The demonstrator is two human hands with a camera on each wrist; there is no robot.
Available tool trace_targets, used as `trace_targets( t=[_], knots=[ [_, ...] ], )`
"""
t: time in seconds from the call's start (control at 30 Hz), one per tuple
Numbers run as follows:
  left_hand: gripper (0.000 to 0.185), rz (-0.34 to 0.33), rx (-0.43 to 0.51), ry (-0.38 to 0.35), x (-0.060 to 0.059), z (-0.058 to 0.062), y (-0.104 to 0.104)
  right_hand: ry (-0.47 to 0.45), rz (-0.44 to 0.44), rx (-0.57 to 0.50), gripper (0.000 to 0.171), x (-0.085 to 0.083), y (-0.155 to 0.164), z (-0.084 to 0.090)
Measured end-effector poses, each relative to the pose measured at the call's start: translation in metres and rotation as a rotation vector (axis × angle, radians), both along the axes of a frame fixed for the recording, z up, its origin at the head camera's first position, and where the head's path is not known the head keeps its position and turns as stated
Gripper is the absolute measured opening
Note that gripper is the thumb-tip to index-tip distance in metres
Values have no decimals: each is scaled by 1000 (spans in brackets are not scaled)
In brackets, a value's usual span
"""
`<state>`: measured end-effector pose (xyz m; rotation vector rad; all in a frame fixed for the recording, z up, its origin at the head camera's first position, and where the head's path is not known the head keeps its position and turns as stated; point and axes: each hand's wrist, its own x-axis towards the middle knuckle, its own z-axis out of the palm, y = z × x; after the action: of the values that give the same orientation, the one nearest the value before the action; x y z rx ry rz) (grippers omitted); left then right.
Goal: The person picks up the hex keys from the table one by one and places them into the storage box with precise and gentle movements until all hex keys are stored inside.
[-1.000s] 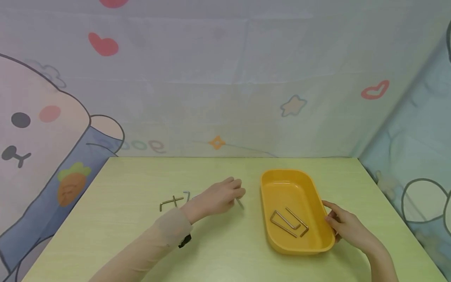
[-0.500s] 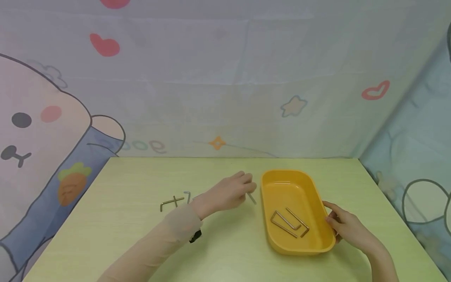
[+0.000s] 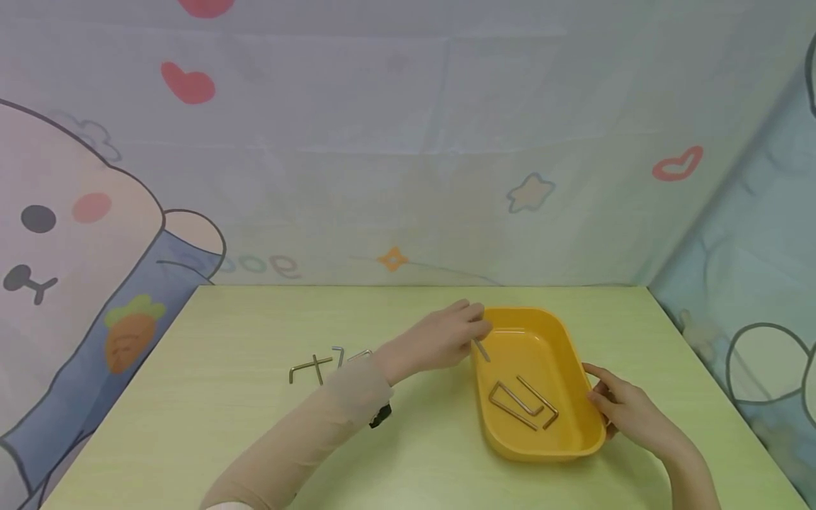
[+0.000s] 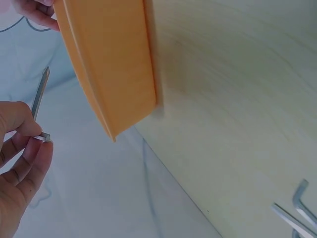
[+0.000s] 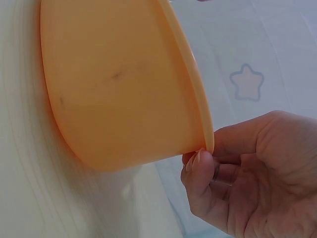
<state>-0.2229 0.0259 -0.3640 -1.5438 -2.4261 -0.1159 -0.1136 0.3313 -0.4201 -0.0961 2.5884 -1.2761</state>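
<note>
A small silver hex key, L-shaped, was pinched by its short bent end in the left hand, its long arm hanging tilted over the near-left rim of a yellow-orange oval plastic tray. The tray sat on the pale green surface, and the right hand held its right rim.

on the table a tray sits to the right with two hex keys in it, three more keys lie well left, and a hand holds another key over the tray's left rim.
</note>
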Motion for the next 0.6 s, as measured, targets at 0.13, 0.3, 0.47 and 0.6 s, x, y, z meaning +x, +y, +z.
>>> trace_targets(
  t=[0.13, 0.3, 0.47, 0.6],
  knots=[
    [22, -3, -5, -21, -4, 1, 11, 4, 2, 3, 53, -1, 1, -1],
    [23, 13, -40, -36, -10, 1, 26, 6, 2, 7, 53, -2, 3, -2],
    [23, 39, -77, -70, -15, -3, 38, 5, 1, 2, 53, -1, 2, -1],
    [23, 54, -107, -109, -19, -9, 47, 4, 3, -6, 53, -1, 2, -1]
  ],
)
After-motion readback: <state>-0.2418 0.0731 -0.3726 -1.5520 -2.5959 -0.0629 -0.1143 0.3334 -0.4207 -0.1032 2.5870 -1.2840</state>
